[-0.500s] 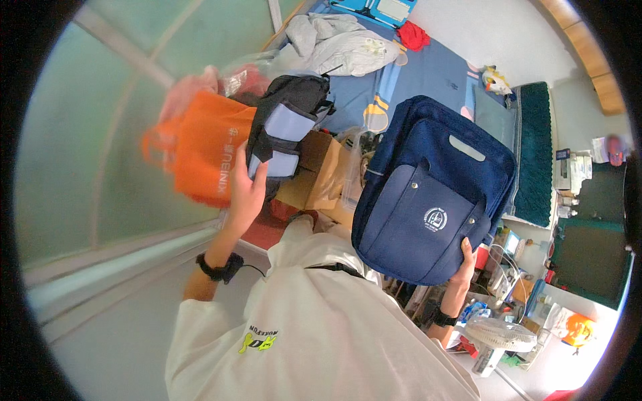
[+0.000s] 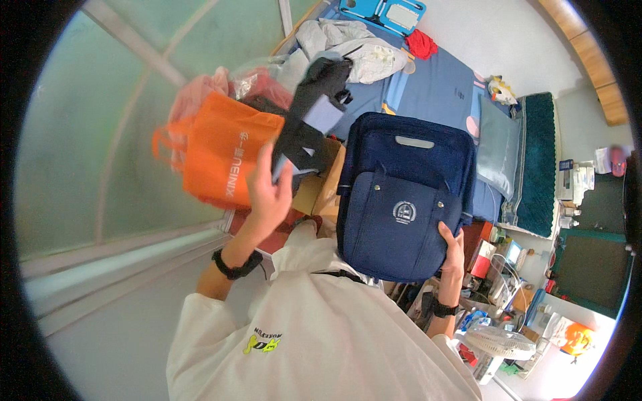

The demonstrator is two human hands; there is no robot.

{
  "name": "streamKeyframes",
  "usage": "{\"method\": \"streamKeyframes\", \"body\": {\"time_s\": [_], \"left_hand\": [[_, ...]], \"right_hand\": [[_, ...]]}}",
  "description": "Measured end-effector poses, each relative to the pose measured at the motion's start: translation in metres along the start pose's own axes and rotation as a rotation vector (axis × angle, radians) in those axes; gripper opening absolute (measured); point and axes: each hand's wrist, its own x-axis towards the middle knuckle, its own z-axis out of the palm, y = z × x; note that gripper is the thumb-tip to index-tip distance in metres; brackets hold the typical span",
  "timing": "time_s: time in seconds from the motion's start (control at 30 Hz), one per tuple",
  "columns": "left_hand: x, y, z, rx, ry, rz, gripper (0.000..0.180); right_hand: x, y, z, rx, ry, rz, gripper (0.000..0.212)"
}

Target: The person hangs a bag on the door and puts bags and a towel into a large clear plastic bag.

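Note:
A dark navy backpack with a round white emblem and a pale oval patch is held upright before me. My right hand grips its lower right edge, thumb on the front and the other fingers mostly hidden behind. Over on the left, my left hand pinches the lower edge of a black bag with grey panels between thumb and fingers. That bag is tilted and smeared by motion. Right beside it, at the left, is an orange tote bag.
Behind the bags lies a blue bed with grey clothing and a red cloth. An open cardboard box sits below the black bag. A white fan and clutter stand at the right; a frosted glass panel is left.
The navy backpack has moved left and turned more upright in my right hand. My left hand has shifted right, and the black bag has swung to a narrower, steeper angle.

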Motion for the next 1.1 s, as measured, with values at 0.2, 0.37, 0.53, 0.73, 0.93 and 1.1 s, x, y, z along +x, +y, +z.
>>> {"method": "streamKeyframes", "body": {"time_s": [0.2, 0.37, 0.53, 0.73, 0.93, 1.1], "left_hand": [[-0.046, 0.055, 0.006, -0.174, -0.479, 0.536, 0.046], [-0.095, 0.021, 0.023, -0.017, -0.771, 0.871, 0.042], [-0.128, -0.036, 0.026, -0.056, -0.797, 0.732, 0.049], [-0.144, -0.072, 0.018, -0.019, -1.090, 0.459, 0.065], [-0.131, -0.130, 0.008, 0.025, -0.634, -0.029, 0.070], [-0.110, -0.163, 0.047, -0.309, -0.236, -0.983, 0.074]], "right_hand": [[0.016, -0.015, 0.028, -0.148, -0.114, -0.002, 0.037], [0.056, 0.029, 0.013, 0.111, -0.197, 0.135, 0.031], [0.064, 0.065, 0.054, 0.098, -0.360, 0.146, 0.032], [0.086, 0.107, 0.063, 0.008, -0.348, 0.220, 0.035], [0.092, 0.111, 0.059, -0.047, -0.351, 0.214, 0.041], [0.095, 0.119, 0.059, -0.037, -0.351, 0.160, 0.041]]}}
